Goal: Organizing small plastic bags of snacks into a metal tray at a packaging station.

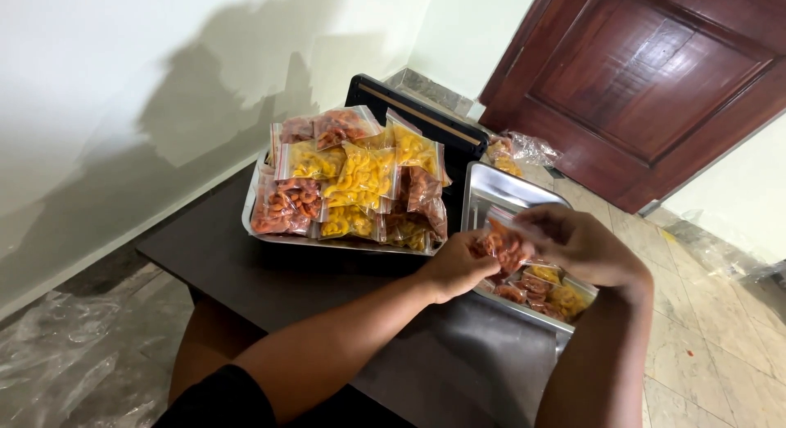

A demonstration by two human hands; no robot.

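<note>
My left hand (458, 268) and my right hand (577, 244) both grip a small clear bag of orange ring-shaped snacks (503, 246), held just above a steel tray (491, 190). The left hand pinches the bag's left side, the right hand its top right. Loose orange and yellow snack pieces (547, 290) lie in the near end of that tray, under my hands. To the left, a second steel tray (250, 223) carries a pile of filled bags (352, 182) of orange and yellow snacks.
Both trays rest on a dark low table (344, 301). A black sealing machine (417, 117) stands behind the trays. A clear plastic bag with snacks (520, 153) lies on the tiled floor near a brown wooden door (647, 76). Crumpled plastic sheeting (57, 346) covers the floor at left.
</note>
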